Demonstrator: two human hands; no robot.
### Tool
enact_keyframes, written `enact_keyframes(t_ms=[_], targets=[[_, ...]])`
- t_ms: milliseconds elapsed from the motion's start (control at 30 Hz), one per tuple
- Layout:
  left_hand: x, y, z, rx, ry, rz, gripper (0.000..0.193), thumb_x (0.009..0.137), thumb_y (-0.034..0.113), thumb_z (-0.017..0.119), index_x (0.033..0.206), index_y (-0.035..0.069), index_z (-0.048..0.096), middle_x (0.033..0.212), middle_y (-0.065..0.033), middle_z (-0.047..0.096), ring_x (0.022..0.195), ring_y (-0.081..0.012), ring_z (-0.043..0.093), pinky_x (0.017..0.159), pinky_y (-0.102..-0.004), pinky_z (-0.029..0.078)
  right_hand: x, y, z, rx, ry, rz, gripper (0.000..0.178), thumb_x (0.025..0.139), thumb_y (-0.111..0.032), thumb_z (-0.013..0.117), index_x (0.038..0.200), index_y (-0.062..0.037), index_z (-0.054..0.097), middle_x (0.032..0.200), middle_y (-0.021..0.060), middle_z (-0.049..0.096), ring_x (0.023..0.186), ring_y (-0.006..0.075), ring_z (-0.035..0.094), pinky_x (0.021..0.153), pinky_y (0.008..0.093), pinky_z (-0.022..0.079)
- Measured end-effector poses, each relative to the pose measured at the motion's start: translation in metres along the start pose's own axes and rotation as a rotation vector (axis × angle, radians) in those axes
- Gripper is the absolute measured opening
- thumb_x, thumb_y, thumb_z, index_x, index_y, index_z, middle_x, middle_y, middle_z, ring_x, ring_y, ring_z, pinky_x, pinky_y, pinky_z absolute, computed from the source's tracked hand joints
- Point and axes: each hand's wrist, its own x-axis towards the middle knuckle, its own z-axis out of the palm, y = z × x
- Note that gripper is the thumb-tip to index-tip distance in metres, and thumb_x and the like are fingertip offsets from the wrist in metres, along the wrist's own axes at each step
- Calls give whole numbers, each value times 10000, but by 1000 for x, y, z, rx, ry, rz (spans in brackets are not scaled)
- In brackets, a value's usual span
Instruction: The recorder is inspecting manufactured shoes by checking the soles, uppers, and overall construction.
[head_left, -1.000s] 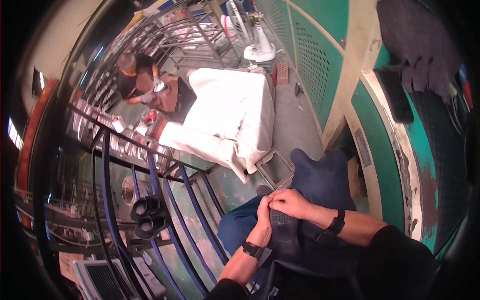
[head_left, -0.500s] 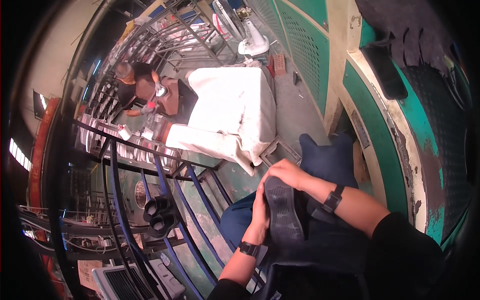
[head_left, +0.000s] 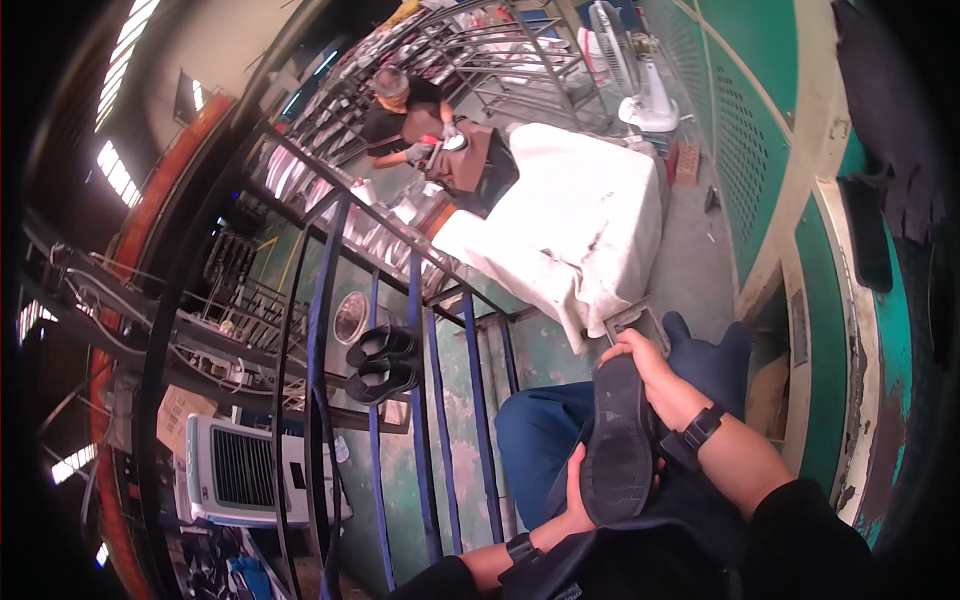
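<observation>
A black shoe [head_left: 616,445] lies over my lap with its dark sole facing up. My right hand [head_left: 652,372] grips its far end, fingers bent over the tip and the wrist to the right. Lower down, my left hand [head_left: 577,495] clasps the near end from the left, thumb along the sole's edge and the other fingers hidden underneath. Dark bands circle both wrists. To the left, a pair of black shoes [head_left: 382,362] rests on the blue-barred rack.
Dark rack bars [head_left: 425,430] stand close on my left. A white-draped table [head_left: 590,210] is ahead, where a person [head_left: 405,115] handles brown material. Green machine panels [head_left: 745,130] rise on the right. A fan [head_left: 648,100] stands behind, an air cooler [head_left: 245,470] beyond the rack.
The view has swung left, shifting the scene rightward. My left hand has slid from the shoe's far left side to its near end; my right hand stays at the far end.
</observation>
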Motion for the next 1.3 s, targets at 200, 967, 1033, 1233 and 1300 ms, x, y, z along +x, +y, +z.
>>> enact_keyframes(t_ms=[200, 967, 1033, 1233, 1300], targets=[[-31, -4, 53, 32, 155, 35, 848, 943, 644, 421, 1544, 51, 344, 1520, -250, 418, 1403, -405, 424, 1143, -492, 388, -40, -15, 26, 108, -189, -28, 501, 915, -425, 492, 896, 32, 697, 818, 149, 716, 713, 241, 685, 724, 349, 572], [-87, 57, 94, 694, -154, 736, 1199, 738, 522, 829, 1595, 64, 126, 1573, -295, 245, 1297, -562, 451, 1000, -714, 460, -18, -64, 81, 428, -412, -257, 625, 951, -417, 654, 1386, -9, 470, 1282, 223, 608, 1035, 356, 665, 802, 396, 612], [-103, 57, 84, 795, -70, 793, 1182, 716, 465, 849, 1581, 37, 167, 1539, -309, 311, 1303, -562, 446, 1012, -684, 468, 30, -77, 78, 511, -264, -157, 585, 987, -382, 607, 1409, -26, 410, 1319, 237, 575, 1115, 396, 647, 879, 529, 588], [-174, 54, 89, 1773, 684, 1418, 1029, 636, 513, 871, 1470, 86, 445, 1425, -236, 470, 1308, -442, 497, 1081, -556, 406, -54, 13, 144, -274, -887, 641, 594, 1019, -464, 530, 1429, -37, 489, 1379, 214, 567, 1123, 350, 661, 1041, 486, 496], [-174, 67, 107, 2375, 661, 1267, 757, 692, 550, 827, 1243, 64, 644, 1225, -189, 636, 1164, -413, 595, 991, -525, 439, -64, 52, 154, -61, -886, 662, 606, 1030, -471, 504, 1482, -69, 460, 1424, 163, 551, 1214, 263, 614, 1103, 430, 441]])
